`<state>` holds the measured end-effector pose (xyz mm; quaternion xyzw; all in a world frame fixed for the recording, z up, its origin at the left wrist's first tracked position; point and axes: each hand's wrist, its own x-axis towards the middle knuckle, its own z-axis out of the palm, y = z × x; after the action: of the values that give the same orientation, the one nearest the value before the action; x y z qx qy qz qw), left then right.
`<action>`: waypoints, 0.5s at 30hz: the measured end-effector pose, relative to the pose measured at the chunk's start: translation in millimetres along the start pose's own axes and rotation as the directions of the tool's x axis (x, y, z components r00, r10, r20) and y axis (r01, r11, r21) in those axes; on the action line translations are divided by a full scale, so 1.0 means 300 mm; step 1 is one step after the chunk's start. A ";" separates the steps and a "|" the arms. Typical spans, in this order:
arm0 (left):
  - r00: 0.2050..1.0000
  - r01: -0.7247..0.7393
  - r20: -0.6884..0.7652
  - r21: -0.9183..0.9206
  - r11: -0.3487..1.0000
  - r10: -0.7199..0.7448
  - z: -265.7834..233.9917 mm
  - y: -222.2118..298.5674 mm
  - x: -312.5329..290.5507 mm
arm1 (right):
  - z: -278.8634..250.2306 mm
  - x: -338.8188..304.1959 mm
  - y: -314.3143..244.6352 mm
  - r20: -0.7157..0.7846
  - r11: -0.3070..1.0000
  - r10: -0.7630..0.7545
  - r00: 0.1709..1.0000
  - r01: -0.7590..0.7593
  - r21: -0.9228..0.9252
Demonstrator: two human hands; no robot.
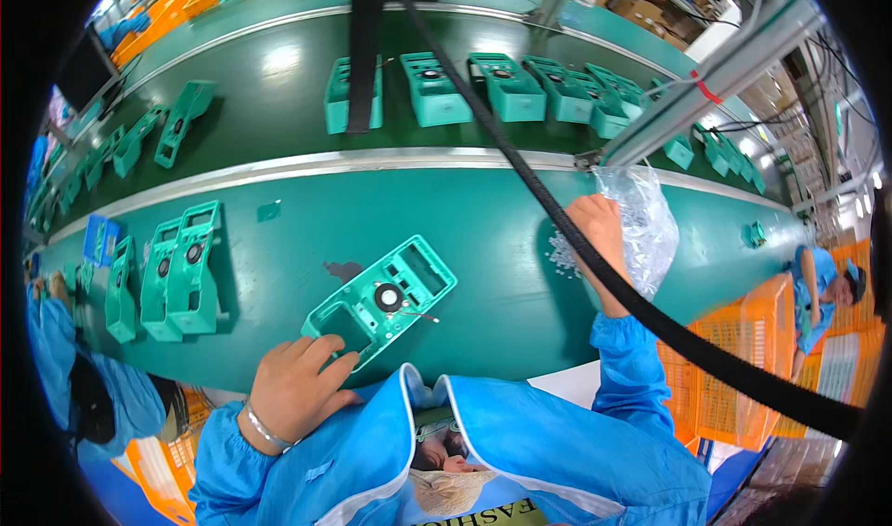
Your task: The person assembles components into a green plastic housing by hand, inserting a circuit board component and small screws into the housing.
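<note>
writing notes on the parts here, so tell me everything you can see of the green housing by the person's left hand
The green housing is long and looks like moulded plastic, with raised walls and a large opening toward each end. A round black part with a pale centre sits near its middle; a thin wire lead trails over its right side. It lies slantwise on the green table, the left hand's fingers at its near-left end.
</note>
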<state>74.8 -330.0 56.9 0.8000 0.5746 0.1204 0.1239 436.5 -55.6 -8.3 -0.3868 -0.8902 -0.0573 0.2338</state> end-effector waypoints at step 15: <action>0.974 -0.018 -0.217 0.211 0.977 0.065 0.135 0.003 -0.008 | 0.074 0.177 -0.530 -0.036 0.839 -0.239 0.970 0.225 0.496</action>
<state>88.3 -335.1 18.9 0.8018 0.5774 0.1513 -0.0282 283.1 -124.4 9.1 -0.2040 -0.9182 0.1506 0.3044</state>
